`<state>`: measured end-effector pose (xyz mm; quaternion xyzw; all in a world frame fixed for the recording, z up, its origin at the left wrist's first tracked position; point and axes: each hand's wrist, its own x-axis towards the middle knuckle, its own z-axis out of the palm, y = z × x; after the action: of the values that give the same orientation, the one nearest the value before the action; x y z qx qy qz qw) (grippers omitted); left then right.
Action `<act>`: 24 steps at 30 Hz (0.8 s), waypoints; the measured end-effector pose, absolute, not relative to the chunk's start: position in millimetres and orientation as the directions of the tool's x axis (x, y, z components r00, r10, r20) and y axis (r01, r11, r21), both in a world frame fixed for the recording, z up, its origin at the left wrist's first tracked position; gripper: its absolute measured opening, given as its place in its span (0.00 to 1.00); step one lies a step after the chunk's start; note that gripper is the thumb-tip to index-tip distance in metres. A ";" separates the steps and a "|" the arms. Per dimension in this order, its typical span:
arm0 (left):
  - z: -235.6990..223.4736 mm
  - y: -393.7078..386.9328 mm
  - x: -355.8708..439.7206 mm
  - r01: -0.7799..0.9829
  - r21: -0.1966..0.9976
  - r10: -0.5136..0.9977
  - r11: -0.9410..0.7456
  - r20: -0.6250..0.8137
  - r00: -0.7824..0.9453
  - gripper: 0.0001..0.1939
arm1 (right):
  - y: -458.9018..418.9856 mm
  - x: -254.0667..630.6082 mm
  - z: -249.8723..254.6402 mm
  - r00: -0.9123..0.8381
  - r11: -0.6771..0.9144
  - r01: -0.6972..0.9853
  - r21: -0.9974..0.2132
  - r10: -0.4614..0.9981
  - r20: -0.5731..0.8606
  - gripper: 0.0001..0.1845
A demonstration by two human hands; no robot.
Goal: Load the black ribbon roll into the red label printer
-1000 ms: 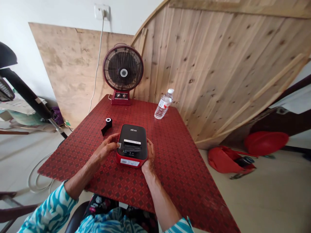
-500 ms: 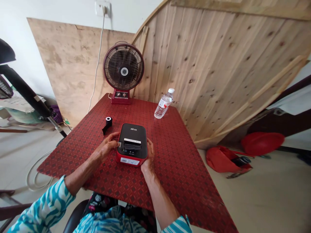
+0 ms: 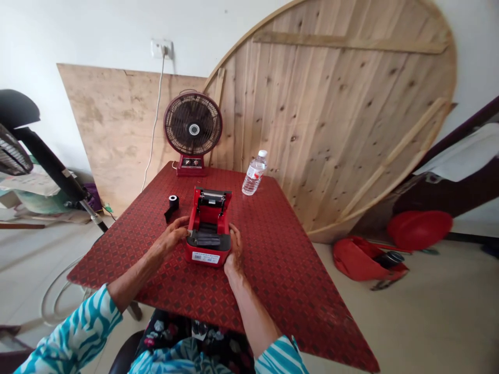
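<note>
On the red patterned table (image 3: 273, 270) stands a small red and black label printer (image 3: 207, 255), a printed sticker on its front. Its lid (image 3: 212, 193) is tipped up at the back, showing the red inside and a roller. My left hand (image 3: 174, 235) presses its fingers against the printer's left side, thumb near the front left corner. Along the right side, my right hand (image 3: 234, 253) grips the body, some fingertips hidden behind it. A small roll of black ribbon or tape (image 3: 173, 202), its tail loose, lies beyond my left hand.
At the back of the table are a dark red fan (image 3: 193, 130) and a clear water bottle (image 3: 254, 174). A wooden round tabletop (image 3: 323, 119) leans on the wall. A red bag (image 3: 358, 259) lies on the floor at right; another fan on a black pole (image 3: 50, 161) stands at left.
The printer's lid was shut half a second ago and has swung up and back. Both hands stay at its sides. The head view has tilted up slightly.
</note>
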<state>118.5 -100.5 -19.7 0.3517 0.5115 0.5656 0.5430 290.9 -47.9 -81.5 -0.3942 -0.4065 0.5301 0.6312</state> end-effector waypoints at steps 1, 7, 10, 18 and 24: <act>-18.1 -102.0 117.4 -0.247 0.963 0.977 0.109 -0.150 -0.154 0.31 | -48.0 291.1 -81.2 0.099 0.101 -0.365 -0.925 0.993 0.070 0.27; 4.7 -97.3 106.3 0.115 0.990 0.981 -0.084 0.102 -0.163 0.25 | -48.2 291.4 -82.0 0.072 0.077 -0.397 -0.914 0.996 0.052 0.25; 22.6 -75.4 112.3 0.491 0.831 0.961 -0.263 0.270 0.058 0.15 | -47.4 291.2 -82.3 0.078 0.096 -0.380 -0.920 0.994 0.071 0.25; 36.9 -18.6 145.9 0.900 0.300 0.933 -0.316 -0.072 0.352 0.11 | -45.5 290.8 -84.1 0.080 0.115 -0.368 -0.923 0.993 0.091 0.24; 42.8 -18.5 146.1 0.906 0.246 0.901 -0.344 -0.187 0.392 0.12 | -43.0 288.8 -86.7 0.089 0.126 -0.386 -0.914 0.991 0.099 0.23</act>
<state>146.1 -18.5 42.8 0.8196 0.5512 -0.0091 0.1559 288.8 -43.0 -86.7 -0.3771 -0.4011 0.5429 0.6342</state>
